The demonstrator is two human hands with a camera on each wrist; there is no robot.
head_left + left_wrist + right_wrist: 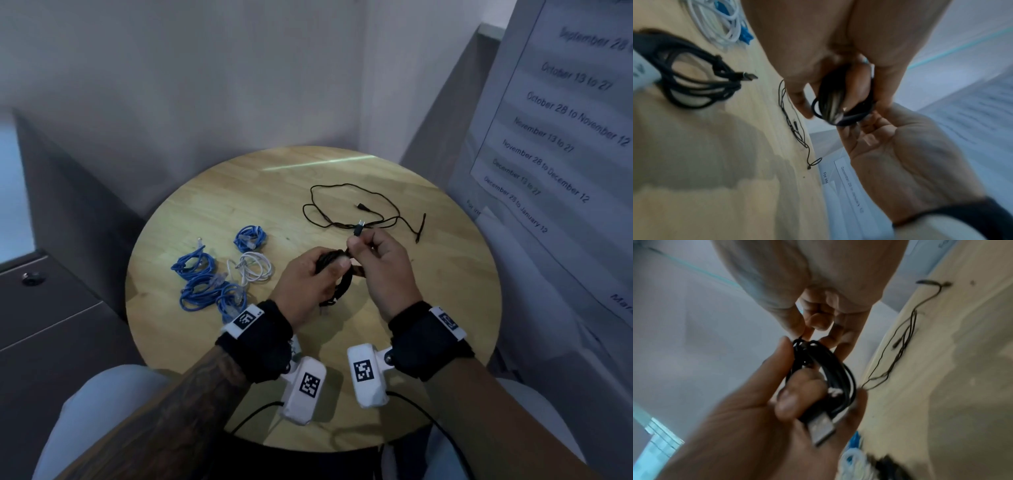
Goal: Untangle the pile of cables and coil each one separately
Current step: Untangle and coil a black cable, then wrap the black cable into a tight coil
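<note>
My left hand (325,274) grips a coiled black cable (346,284) above the round wooden table (239,192); its USB plug (822,426) lies across my left fingers. My right hand (356,245) pinches the cable's other end, whose small plug (359,229) sticks up past my thumb. In the right wrist view the right fingertips (797,331) hold the strand at the top of the black coil (830,369). A thin black cable (352,205) lies loose and uncoiled on the table's far right. A second black coil (694,81) lies on the table below my left hand.
Several blue coiled cables (205,281) and a white coil (253,269) lie on the table's left half. A grey cabinet (51,308) stands to the left. A board with a printed date sheet (561,120) leans at the right.
</note>
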